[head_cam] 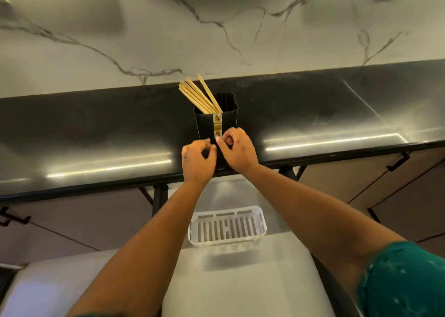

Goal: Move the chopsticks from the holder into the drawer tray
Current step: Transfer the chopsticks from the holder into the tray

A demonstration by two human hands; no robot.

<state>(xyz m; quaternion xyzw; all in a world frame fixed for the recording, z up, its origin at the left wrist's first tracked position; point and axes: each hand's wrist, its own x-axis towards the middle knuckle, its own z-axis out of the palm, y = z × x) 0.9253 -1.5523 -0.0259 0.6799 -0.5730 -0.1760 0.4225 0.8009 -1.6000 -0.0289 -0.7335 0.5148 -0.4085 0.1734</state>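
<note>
1. Nearest the camera, a green sleeve [407, 280] covered the right upper arm at the lower right corner, and both bare forearms reached forward over an open drawer [240, 292] with a pale lining.
2. A white slotted tray [227, 227] lay in that drawer, below the worktop's front edge and between the two forearms; it held no chopsticks.
3. The left hand [196, 162] and right hand [238, 149] met at the front edge of the black worktop [96, 129], close together, at the base of the holder.
4. Both hands were curled narrow, fingers bent inward. The right hand's fingertips [220, 138] pinched at the lower end of the holder's label; whether the left hand actually gripped the holder could not be told.
5. The holder [204, 124] was a black ribbed cup, roughly square, standing upright near the front edge at the middle of the worktop, touching the hands on its near side.
6. A narrow label strip [218, 124], white and gold with small red marks, ran down its front face.
7. The chopsticks [198, 95] stood inside it, a bundle of pale wooden sticks leaning toward the far left, their tips well above the rim and beyond both hands.
8. Bright strips of light reflected on the glossy worktop to either side.
9. Dark cabinet handles [397, 162] showed under the worktop's right end.
10. Behind everything rose a white marble wall [216, 27] with grey veins.
</note>
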